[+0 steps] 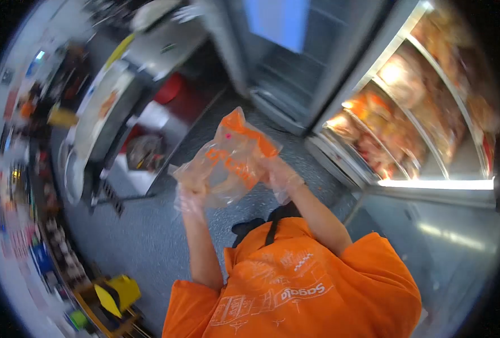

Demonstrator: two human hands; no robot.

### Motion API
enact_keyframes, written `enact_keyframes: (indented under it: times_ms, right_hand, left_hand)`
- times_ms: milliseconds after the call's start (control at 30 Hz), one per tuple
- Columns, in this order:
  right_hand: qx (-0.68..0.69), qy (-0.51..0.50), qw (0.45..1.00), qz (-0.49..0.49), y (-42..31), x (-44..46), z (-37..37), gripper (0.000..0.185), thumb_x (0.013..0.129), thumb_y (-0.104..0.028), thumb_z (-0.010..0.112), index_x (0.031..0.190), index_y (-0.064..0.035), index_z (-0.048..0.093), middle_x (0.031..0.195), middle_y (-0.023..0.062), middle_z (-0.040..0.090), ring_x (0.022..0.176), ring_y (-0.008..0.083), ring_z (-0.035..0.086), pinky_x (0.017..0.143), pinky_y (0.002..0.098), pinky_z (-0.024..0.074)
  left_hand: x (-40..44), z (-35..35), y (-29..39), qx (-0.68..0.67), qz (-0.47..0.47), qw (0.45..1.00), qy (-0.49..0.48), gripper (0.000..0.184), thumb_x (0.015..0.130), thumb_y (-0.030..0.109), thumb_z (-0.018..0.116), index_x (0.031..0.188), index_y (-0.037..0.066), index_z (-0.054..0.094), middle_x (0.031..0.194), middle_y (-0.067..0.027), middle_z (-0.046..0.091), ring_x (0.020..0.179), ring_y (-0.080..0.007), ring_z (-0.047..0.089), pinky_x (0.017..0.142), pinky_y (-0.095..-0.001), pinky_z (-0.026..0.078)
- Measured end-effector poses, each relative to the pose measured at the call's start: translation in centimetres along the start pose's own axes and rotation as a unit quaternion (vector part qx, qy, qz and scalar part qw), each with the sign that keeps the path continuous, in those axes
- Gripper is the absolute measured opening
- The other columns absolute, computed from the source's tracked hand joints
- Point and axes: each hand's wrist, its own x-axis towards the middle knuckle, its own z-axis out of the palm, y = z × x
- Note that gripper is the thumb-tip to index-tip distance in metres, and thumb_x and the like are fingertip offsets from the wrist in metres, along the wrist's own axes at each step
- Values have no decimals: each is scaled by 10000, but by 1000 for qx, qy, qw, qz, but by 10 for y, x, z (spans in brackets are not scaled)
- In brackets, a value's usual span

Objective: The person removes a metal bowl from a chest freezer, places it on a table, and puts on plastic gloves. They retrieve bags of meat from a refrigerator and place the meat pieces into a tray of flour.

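A clear plastic bag with orange print [227, 163] is stretched between my two hands, above the floor and in front of my orange shirt. My left hand [191, 191], in a clear plastic glove, is closed on the bag's lower left side. At the opposite side my right hand [278, 174], also gloved in clear plastic, grips the bag's edge. The bag looks thin and crumpled; what it holds, if anything, is too blurred to tell.
A lit fridge [413, 107] with packed shelves stands open at the right, its glass door [430, 242] below. Behind are a worktable [100, 107], a red bin [179, 93] and a dark-framed cabinet [301, 62]. A yellow object [117, 294] lies at the lower left.
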Motion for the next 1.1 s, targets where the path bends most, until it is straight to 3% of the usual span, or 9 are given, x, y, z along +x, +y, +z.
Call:
enact_keyframes:
  times_ms: [100,300,467,533,567,667,733,833,1100]
  right_hand:
    - [-180,-15,984,0,59,53,60,379,963,-312,576,1257,-75,602,960,74,689,850,170,669,780,306,530]
    - [-667,-68,716,-195,222,79,200,341,966,-309,590,1185,-51,630,994,72,695,909,195,683,719,348,527]
    - [-478,-196,830,211,353,44,307,408,989,-359,540,1268,-64,583,1127,127,649,1047,180,610,868,354,499]
    - [-744,-451,468,-153,393,49,307,395,981,-310,557,1279,-51,583,1202,100,626,1073,167,589,921,329,483]
    - [-739,-479,451,-143,412,48,314,395,981,-310,557,1279,-51,583,1202,100,626,1073,167,589,921,329,483]
    - [-580,-427,674,163,467,58,346,410,953,-245,596,1292,-16,571,1189,89,642,1091,176,594,942,327,480]
    - [-590,-514,622,-19,480,87,371,450,915,-175,638,1307,26,548,1189,111,648,1081,175,606,920,330,493]
    - [-581,-407,701,68,514,146,413,505,887,-173,676,1321,40,531,1191,136,651,1068,182,618,921,332,499]
    - [-675,-553,451,-185,616,209,610,678,795,-310,765,1333,3,497,1237,142,623,1079,239,623,925,349,488]
  left_hand:
    - [-89,1,34,-189,77,979,-3,527,930,463,571,1306,95,543,1209,-109,624,1055,-281,609,957,-419,478]
    - [-243,-56,63,156,238,906,314,639,959,515,521,1436,103,412,1337,-80,527,1220,-231,506,1020,-396,423]
    - [-293,-123,80,86,326,850,405,640,960,457,559,1476,139,353,1176,-55,591,1080,-178,564,912,-367,489]
    - [-322,-122,105,-48,347,867,356,634,959,316,604,1493,142,310,1168,-61,592,1007,-164,586,833,-344,520]
    - [-335,-141,106,-18,331,860,388,673,944,258,611,1509,142,266,1292,-70,520,1080,-197,566,879,-352,511]
    - [-370,-211,107,-62,384,795,465,706,883,49,616,1493,155,276,1382,-83,470,1115,-227,569,886,-363,538]
    - [-379,-260,121,-170,466,775,392,682,879,9,596,1473,168,302,1353,-87,494,1125,-231,578,894,-388,558]
    - [-395,-322,168,-161,490,765,386,701,861,-24,599,1475,147,309,1379,-78,484,1195,-252,550,978,-428,526]
    - [-407,-407,366,103,274,871,394,341,800,126,639,1137,75,631,919,-10,625,781,-138,581,691,-331,504]
